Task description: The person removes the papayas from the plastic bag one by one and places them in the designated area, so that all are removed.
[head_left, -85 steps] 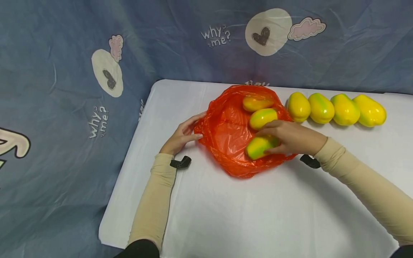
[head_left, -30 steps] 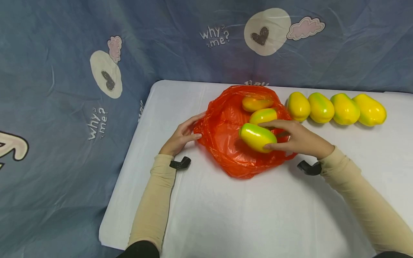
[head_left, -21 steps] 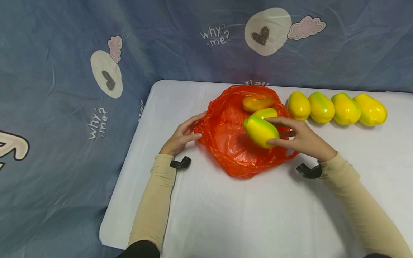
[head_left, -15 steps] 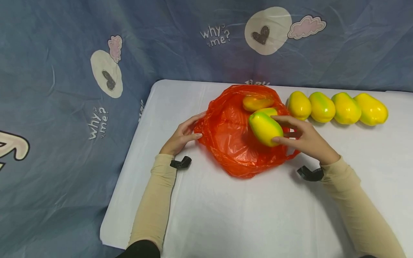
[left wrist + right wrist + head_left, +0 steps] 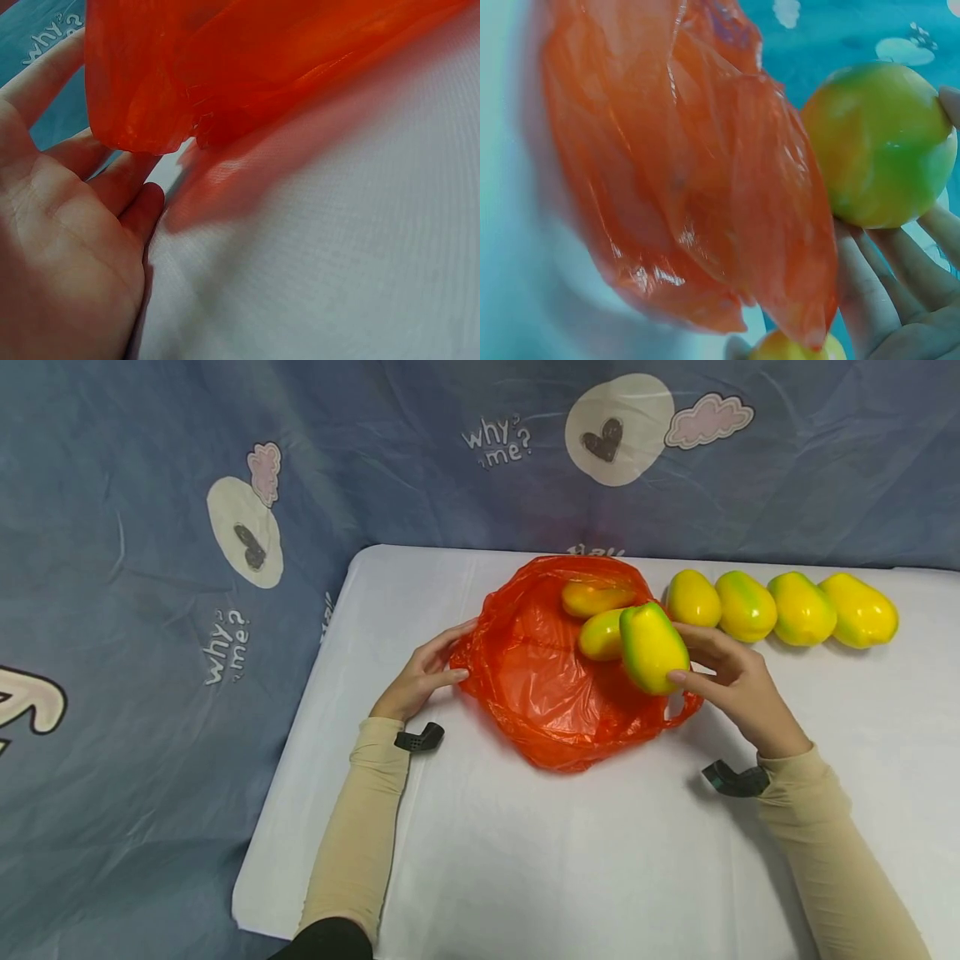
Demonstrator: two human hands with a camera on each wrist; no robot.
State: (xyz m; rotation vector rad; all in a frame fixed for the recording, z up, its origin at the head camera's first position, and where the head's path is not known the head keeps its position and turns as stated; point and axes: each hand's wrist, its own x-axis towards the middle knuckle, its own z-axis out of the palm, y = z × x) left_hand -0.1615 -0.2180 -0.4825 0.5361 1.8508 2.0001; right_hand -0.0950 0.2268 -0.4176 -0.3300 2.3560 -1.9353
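Observation:
My right hand [image 5: 742, 681] holds a yellow-green papaya [image 5: 651, 650] between thumb and fingers, raised over the right side of an open red plastic bag [image 5: 517, 668]. In the right wrist view the held papaya [image 5: 881, 146] appears beside the bag's outer wall [image 5: 682, 172]. Inside the bag lie two more papayas, one at the back [image 5: 594, 599] and one in front of it [image 5: 600, 637], partly covered by the held one. At the bag's left edge, my left hand [image 5: 416, 681] touches the plastic with extended fingers; their tips are hidden behind it in the left wrist view.
Several papayas [image 5: 746, 606] stand in a row on the white table [image 5: 600, 860], right of the bag along the back. A blue printed cloth [image 5: 405, 460] hangs behind the table and covers the left side. One bag handle [image 5: 686, 714] sticks out to the right.
My right hand has lifted one papaya from the front right of the bag, turned it and moved it right towards the rim. My left hand stays in place.

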